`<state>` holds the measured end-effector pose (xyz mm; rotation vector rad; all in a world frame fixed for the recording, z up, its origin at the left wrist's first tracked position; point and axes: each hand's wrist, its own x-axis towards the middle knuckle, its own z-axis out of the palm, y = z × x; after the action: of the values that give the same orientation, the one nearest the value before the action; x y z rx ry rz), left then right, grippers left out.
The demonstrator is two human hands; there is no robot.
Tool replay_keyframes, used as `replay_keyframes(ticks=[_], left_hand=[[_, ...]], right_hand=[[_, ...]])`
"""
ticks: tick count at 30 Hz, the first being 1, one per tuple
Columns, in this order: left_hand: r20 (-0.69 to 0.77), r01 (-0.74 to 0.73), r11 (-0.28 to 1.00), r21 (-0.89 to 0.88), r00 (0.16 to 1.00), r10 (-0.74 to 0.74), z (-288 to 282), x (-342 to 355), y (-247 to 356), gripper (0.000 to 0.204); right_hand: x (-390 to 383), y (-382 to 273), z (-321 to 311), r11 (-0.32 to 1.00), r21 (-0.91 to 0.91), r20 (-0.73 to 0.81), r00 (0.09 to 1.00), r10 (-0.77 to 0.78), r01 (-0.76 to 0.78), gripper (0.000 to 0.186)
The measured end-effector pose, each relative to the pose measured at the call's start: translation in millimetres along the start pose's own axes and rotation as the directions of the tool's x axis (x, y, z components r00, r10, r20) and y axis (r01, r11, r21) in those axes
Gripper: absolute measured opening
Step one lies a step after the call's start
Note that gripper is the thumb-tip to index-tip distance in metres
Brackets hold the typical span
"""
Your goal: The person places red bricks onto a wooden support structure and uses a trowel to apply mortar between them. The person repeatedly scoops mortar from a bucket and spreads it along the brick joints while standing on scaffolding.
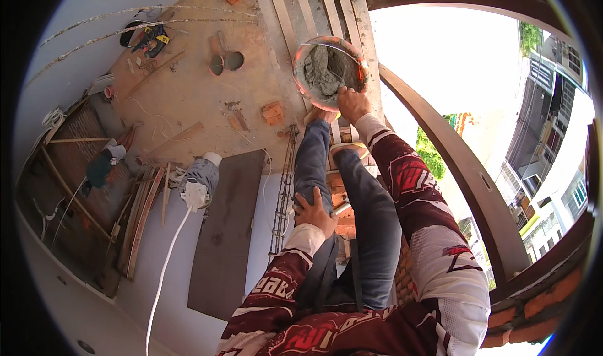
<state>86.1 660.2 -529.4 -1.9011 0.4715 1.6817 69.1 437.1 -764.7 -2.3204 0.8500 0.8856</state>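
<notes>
The left hand (316, 214) rested, fingers spread and released, on a trousered leg (314, 158), nearer than the orange bucket (297, 67).
The right hand (354, 103) curled at the bucket's near rim, its hold impossible to tell. Gray mortar (319, 73) sat inside the bucket; bricks (272, 113) lay left of it, two dippers (234, 61) farther left.

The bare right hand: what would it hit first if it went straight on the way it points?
Likely the right hand would meet wet grey mortar inside the round reddish-orange bucket; depth is unclear.
</notes>
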Motion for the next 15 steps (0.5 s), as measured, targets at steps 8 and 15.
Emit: replay_keyframes(ticks=[8,15], left_hand=[[-0.012,-0.023,0.997,-0.070,1.000,0.022,-9,3,-1,0.097],[0.016,-0.019,1.000,-0.023,1.000,0.019,-19,1,1,0.094]], right_hand=[[-34,40,-1,0.985,0.124,-0.248,0.957,0.150,-0.122,0.026],[13,-6,28,0.880,0.415,0.075,0.973,0.220,-0.231,0.030]])
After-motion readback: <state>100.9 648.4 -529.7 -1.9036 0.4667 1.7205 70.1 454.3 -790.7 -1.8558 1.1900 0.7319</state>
